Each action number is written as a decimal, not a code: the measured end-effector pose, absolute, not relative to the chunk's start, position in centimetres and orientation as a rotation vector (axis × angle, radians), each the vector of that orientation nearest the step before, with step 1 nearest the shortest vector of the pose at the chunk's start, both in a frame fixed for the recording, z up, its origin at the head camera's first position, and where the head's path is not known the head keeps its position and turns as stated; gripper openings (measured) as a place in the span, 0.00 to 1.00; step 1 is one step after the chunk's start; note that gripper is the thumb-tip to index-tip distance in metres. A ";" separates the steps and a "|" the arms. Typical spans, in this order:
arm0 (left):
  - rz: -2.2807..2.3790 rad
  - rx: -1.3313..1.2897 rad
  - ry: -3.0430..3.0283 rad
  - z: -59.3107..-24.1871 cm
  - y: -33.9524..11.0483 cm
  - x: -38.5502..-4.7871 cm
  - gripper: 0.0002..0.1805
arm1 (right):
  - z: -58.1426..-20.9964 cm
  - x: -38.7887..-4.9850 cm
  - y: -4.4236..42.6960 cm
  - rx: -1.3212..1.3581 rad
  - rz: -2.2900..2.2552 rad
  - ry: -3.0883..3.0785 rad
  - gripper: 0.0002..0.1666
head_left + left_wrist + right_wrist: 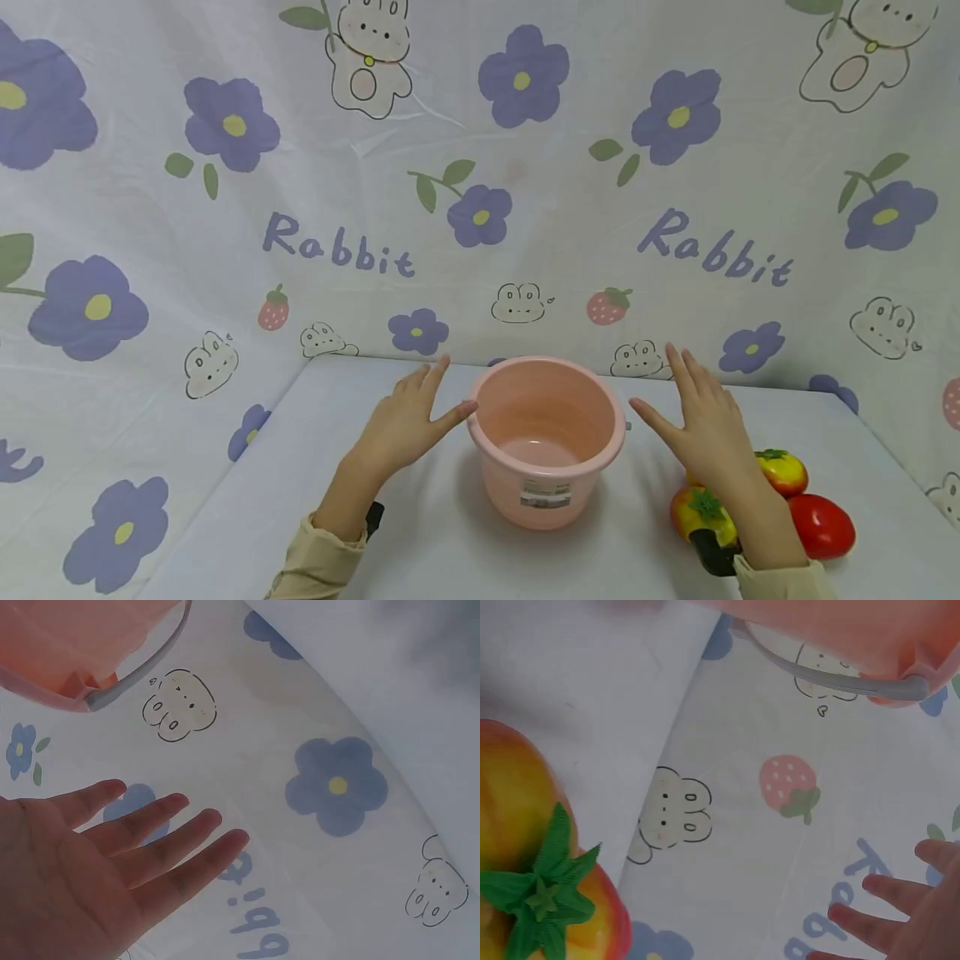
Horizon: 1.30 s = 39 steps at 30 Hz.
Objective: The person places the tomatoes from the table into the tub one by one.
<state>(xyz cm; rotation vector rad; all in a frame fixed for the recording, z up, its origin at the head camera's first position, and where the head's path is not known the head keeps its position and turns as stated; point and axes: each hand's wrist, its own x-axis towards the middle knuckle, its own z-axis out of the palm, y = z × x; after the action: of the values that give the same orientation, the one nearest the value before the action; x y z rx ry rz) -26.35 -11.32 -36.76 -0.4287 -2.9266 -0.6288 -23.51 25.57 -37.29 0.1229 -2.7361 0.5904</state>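
A pink plastic bucket [543, 492] with a label on its front stands upright on the white table. Its grey handle [832, 681] hangs down behind the rim, as both wrist views show. To the bucket's left is my left hand [408, 421], fingers spread, its thumb tip at the rim; whether it touches cannot be told. My right hand [708, 425] is held up on the other side, apart from the bucket, with straight fingers and nothing in it. Below the right forearm lie yellow-red tomatoes [701, 515] with green leafy tops and a plain red tomato [822, 527].
The white table [420, 533] reaches back to a hanging cloth [450, 150] printed with purple flowers, rabbits and strawberries. This cloth also lines both sides. A black wrist strap piece [712, 552] sits at the right wrist, close to the tomatoes.
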 end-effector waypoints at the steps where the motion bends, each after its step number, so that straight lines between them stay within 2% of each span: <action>1: -0.641 -0.426 -2.932 -37.0 -11.3 -26.3 0.50 | -37.4 -23.5 25.6 0.118 0.601 -2.736 0.57; 8: -0.726 -0.397 -2.938 -38.1 -10.9 -26.2 0.53 | -38.0 -23.2 25.8 0.089 0.636 -2.728 0.56; 18: -0.866 -0.285 -2.945 -38.7 -9.8 -25.6 0.51 | -39.1 -22.7 26.4 0.081 0.687 -2.690 0.52; 29: -1.466 -0.312 -2.759 -39.4 -9.3 -26.0 0.43 | -39.5 -22.1 27.3 -0.023 0.760 -2.725 0.51; 39: -1.903 -0.303 -2.565 -40.0 -9.0 -25.9 0.41 | -40.3 -21.4 28.6 -0.107 0.839 -2.724 0.49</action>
<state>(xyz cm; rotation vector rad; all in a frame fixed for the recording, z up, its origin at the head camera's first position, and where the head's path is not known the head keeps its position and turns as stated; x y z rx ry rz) -25.94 -8.96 -39.97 -0.3033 -2.5646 -1.9027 -21.38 28.59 -40.32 -0.1070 -2.7242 0.8388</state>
